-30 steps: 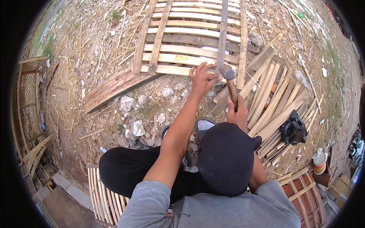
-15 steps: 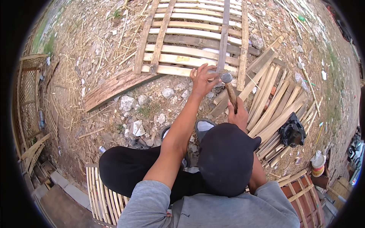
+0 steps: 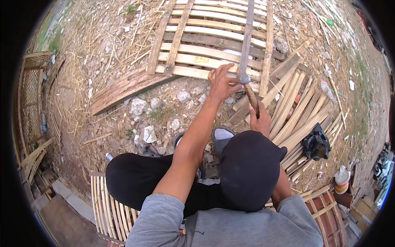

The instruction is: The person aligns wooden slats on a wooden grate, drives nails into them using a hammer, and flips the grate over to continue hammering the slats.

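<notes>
My right hand [image 3: 261,120] grips the wooden handle of a hammer [image 3: 254,100]. The hammer's round metal head is over the near end of a grey crosspiece on a slatted wooden panel [image 3: 193,61]. At that end, my left hand [image 3: 222,85] rests by the panel's near slat, thumb and forefinger drawn in beside the hammer head. Whatever is between those fingertips is too small and partly hidden to make out. The panel's pale slats run across several lengthwise battens, and a thick weathered plank [image 3: 123,90] lies under its near left corner.
A pile of loose wood strips [image 3: 296,107] lies to the right, with a black plastic bag [image 3: 316,142] on it. Further right stands a white tub [image 3: 342,179]. Stones [image 3: 139,107] and straw cover the ground. Another slatted piece [image 3: 109,201] is behind me on the left.
The view has shifted slightly, so the panel sits a little higher and further right. Both hands keep nearly the same pose, the hammer head still close to the left fingertips.
</notes>
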`<state>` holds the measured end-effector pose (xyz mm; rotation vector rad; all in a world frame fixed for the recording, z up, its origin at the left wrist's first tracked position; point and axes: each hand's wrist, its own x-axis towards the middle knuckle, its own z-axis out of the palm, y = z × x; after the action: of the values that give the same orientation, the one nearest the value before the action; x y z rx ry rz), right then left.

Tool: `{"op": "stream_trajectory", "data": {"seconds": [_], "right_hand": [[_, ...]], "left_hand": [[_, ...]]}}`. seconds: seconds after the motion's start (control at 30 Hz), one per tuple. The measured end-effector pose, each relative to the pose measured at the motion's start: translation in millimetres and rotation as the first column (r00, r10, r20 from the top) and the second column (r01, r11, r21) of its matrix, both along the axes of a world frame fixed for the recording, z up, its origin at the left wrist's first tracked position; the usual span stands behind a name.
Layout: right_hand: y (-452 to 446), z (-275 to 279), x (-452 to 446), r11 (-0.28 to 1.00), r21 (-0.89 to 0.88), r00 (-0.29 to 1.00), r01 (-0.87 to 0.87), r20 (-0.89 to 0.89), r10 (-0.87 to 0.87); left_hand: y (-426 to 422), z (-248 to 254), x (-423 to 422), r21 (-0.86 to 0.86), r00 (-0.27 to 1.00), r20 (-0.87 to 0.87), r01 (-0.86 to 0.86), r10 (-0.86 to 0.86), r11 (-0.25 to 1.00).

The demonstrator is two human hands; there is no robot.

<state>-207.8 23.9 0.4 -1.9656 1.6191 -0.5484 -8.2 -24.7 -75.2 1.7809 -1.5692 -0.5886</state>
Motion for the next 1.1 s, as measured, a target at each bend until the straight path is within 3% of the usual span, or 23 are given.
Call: {"op": "stream_trajectory", "data": {"seconds": [0.13, 0.33, 0.43, 0.53, 0.63, 0.8, 0.9, 0.93, 1.03, 1.1], "right_hand": [[2, -5, -4, 1.0, -0.026, 1.0, 0.018, -0.012, -0.019], [-2, 3, -6, 0.999, 0.015, 0.98, 0.039, 0.193, -0.041], [-5, -7, -12, 0.994, -0.107, 0.995, -0.031, 0.095, 0.042], [-6, -6, -13, 0.998, -0.056, 1.0, -0.025, 0.003, 0.025], [-16, 8, -13, 0.999, -0.048, 1.0, -0.016, 0.02, 0.017], [-21, 23, -13, 0.996, -0.084, 0.967, -0.011, 0.251, 0.032], [-15, -3, -24, 0.992, -0.091, 0.982, -0.085, 0.164, 0.099], [-16, -6, -27, 0.996, 0.03, 0.996, -0.085, -0.031, 0.086], [-19, -8, -26, 0.997, -0.036, 0.997, -0.074, -0.033, 0.072], [-11, 5, -29, 0.999, 0.043, 1.0, -0.013, 0.006, 0.013]], "left_hand": [[3, 5, -1, 0.025, 0.999, 0.043, -0.016, 0.015, 1.0], [0, -5, -2, -0.029, 0.996, 0.081, -0.027, 0.03, 0.999], [0, -6, -2, -0.022, 0.994, 0.111, -0.019, 0.021, 1.0], [-2, -4, -2, -0.019, 0.993, 0.113, -0.019, 0.021, 1.0], [2, -5, -6, -0.019, 0.996, 0.083, -0.033, 0.035, 0.999], [-1, -2, -4, -0.024, 0.997, 0.066, -0.029, 0.03, 0.999], [-2, -1, -2, 0.043, 0.994, 0.112, -0.01, 0.006, 0.999], [-4, 0, -2, 0.038, 0.995, 0.102, -0.01, 0.006, 0.999], [-9, 4, 1, 0.01, 0.996, 0.088, -0.015, 0.014, 1.0], [0, 3, -3, 0.004, 0.997, 0.071, -0.013, 0.013, 1.0]]}}
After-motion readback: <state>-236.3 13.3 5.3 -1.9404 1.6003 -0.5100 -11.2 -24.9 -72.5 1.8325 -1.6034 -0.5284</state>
